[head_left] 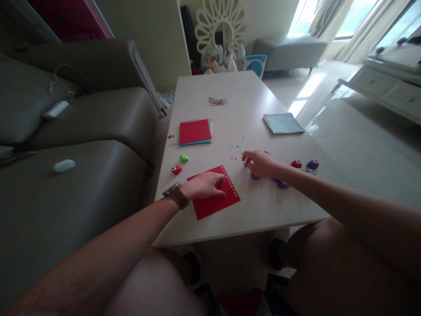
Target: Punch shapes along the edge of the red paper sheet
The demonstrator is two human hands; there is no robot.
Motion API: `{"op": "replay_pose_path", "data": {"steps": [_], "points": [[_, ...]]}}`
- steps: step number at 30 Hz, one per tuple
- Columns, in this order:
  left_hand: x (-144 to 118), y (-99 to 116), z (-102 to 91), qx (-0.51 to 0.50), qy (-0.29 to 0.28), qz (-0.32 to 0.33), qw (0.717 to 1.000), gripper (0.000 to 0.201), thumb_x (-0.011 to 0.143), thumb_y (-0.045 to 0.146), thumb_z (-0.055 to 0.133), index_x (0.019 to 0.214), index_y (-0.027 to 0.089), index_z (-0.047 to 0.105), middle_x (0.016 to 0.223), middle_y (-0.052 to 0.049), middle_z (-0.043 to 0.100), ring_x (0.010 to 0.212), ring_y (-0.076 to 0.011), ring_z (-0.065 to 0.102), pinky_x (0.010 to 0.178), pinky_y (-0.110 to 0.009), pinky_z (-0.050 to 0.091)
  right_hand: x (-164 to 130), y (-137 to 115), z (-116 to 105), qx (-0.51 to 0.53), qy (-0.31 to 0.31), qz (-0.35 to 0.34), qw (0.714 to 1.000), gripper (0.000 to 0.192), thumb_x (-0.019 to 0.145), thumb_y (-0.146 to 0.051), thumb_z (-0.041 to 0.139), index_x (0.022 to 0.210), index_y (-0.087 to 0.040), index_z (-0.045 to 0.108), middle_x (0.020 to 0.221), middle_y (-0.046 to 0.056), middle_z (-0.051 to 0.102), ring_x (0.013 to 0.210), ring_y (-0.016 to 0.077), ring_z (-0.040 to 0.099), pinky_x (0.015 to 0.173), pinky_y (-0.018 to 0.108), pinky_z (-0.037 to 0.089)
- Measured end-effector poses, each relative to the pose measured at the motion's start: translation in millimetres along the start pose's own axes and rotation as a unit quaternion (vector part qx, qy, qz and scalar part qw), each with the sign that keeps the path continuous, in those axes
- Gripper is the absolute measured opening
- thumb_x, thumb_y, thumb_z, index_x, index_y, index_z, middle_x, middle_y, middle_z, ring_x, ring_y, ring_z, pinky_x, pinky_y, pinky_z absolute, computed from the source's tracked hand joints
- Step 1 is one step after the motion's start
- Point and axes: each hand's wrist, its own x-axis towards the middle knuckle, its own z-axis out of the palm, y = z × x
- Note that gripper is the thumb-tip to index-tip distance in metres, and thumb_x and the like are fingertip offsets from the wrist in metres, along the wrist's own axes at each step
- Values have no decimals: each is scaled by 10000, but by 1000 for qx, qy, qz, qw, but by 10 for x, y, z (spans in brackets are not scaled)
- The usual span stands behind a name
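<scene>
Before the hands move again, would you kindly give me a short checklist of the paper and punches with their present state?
1. Left hand rests flat on the red sheet: ok.
2. Red sheet lies fully on the table, clear of its near edge: ok.
3. Punched row runs along the sheet's right edge: ok.
4. Right hand grips something: cannot tell; fingertips touch the table by the purple punches.
5. Green punch and small red punch stand apart from both hands: ok.

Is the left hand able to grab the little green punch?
Probably yes. The left hand rests on the red sheet, and the green punch sits just beyond it on bare table, with nothing between them.
</scene>
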Motion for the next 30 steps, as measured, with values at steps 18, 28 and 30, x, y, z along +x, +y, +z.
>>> {"op": "replay_pose_path", "data": {"steps": [18,28,30], "points": [[-15,35,-21,8,0,-10,1000,280,768,409,727,801,220,524,804,3,627,695,-159,539,597,-298,350,-30,-37,17,-11,-26,-41,999,199,869,-219,539,1008,-241,680,1131,76,752,1076,270,666,1018,428,386],[-8,14,-19,2,-4,-8,1000,299,773,430,727,808,217,521,775,18,610,671,-147,512,587,-295,334,-38,-30,-6,-26,-29,-60,997,184,855,-248,563,1000,-235,675,1109,87,756,1049,286,681,983,428,414],[-6,15,-18,2,-8,-15,1000,297,771,431,729,816,216,529,779,16,615,676,-150,518,587,-295,334,-36,-31,-5,-29,-29,-62,997,181,852,-254,567,997,-239,674,1106,83,756,1044,285,683,976,428,417]]}}
